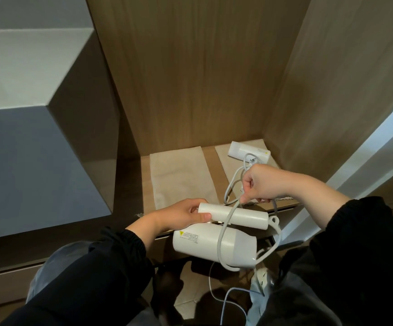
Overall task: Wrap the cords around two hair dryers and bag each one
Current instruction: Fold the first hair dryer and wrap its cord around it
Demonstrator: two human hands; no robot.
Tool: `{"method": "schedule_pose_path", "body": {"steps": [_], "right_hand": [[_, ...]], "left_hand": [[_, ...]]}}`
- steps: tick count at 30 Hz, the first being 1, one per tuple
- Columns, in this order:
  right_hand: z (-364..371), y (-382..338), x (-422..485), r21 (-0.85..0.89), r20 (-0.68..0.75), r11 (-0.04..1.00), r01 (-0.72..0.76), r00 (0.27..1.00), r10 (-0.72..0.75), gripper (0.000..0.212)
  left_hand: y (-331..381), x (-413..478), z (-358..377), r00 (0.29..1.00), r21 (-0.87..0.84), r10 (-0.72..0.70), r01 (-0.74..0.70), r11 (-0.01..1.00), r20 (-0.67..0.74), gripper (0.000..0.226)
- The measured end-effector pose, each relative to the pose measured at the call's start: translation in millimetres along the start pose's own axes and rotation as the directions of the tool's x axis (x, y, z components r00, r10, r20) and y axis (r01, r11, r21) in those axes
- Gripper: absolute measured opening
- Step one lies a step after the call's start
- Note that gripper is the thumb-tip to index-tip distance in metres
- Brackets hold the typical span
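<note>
The white plastic hair dryer [204,245] is held in the air just in front of the brown wooden shelf [210,158], its barrel lying sideways and its folded white handle [244,216] lying along the top. The left hand [179,216] grips the free end of that handle, thumb on the near side and fingers curled behind. A pale grey cord [222,234] runs down across the handle and round the barrel in one loop, with more of it hanging below toward the floor. The right hand [263,184], raised above the dryer, pinches the cord between thumb and curled fingers.

On the shelf behind lie two flat tan paper bags: the left bag [179,175] bare, the right bag [226,161] bearing a second white hair dryer [247,151] with its own cord loosely heaped beside it. Wood-grain panels [190,78] wall in the alcove, and a grey cabinet [38,149] stands to the left.
</note>
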State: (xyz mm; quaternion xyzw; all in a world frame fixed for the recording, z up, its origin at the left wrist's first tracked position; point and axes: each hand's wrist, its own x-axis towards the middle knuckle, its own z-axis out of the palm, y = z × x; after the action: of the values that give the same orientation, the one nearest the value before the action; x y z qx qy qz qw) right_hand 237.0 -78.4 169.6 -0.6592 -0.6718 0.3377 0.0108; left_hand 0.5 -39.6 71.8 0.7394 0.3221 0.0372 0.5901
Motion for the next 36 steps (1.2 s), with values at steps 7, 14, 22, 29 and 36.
{"method": "schedule_pose_path", "body": {"steps": [7, 14, 22, 29, 36], "right_hand": [[18.4, -4.0, 7.7, 0.260, -0.007, 0.963, 0.075, 0.997, -0.076, 0.026], [13.1, -0.3, 8.9, 0.253, 0.065, 0.962, 0.108, 0.990, -0.128, 0.028], [29.3, 17.8, 16.0, 0.360, 0.026, 0.930, 0.070, 0.996, -0.085, 0.033], [42.5, 22.9, 17.9, 0.410, -0.023, 0.912, 0.025, 1.000, -0.016, 0.049], [53.1, 47.2, 10.3, 0.943, 0.124, 0.311, -0.115, 0.992, -0.009, 0.024]], "left_hand": [[17.2, 1.6, 7.4, 0.999, -0.209, -0.025, 0.035, 0.977, 0.048, 0.027], [23.8, -1.2, 9.6, 0.996, -0.351, -0.007, 0.037, 0.936, 0.085, 0.023], [31.7, -5.0, 16.6, 0.996, -0.185, 0.068, -0.057, 0.981, 0.055, 0.085], [37.9, -3.4, 16.5, 0.997, -0.217, 0.009, 0.009, 0.976, 0.082, 0.025], [38.6, -6.6, 10.7, 0.999, -0.241, -0.029, 0.020, 0.970, -0.032, 0.031]]}}
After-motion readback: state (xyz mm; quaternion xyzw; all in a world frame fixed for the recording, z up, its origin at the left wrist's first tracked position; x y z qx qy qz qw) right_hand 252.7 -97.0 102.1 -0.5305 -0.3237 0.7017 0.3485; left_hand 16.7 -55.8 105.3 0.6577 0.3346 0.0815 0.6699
